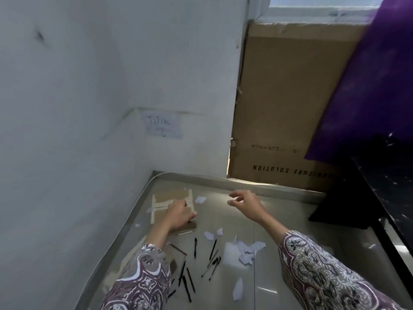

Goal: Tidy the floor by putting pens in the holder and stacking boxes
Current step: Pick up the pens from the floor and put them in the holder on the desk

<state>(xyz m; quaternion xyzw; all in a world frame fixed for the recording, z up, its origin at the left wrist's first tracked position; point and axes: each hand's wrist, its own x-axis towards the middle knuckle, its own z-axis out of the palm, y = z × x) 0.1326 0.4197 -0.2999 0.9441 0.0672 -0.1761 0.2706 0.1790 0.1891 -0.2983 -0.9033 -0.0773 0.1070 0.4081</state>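
A flat brown cardboard box (169, 196) with pale tape strips lies on the tiled floor by the white wall. My left hand (180, 214) rests on its near end, fingers curled over the edge. My right hand (245, 203) hovers to the right of the box, above the floor, fingers apart and holding nothing. Several black pens (212, 260) lie scattered on the tiles between my forearms. Another brown box (176, 253) sits partly hidden under my left sleeve. I see no pen holder.
Crumpled white paper scraps (245, 251) litter the floor near the pens. A tall cardboard carton (286, 108) leans against the back wall, with purple cloth (368, 86) over it. A black piece of furniture (380, 198) stands at the right. The white wall (89, 108) closes the left.
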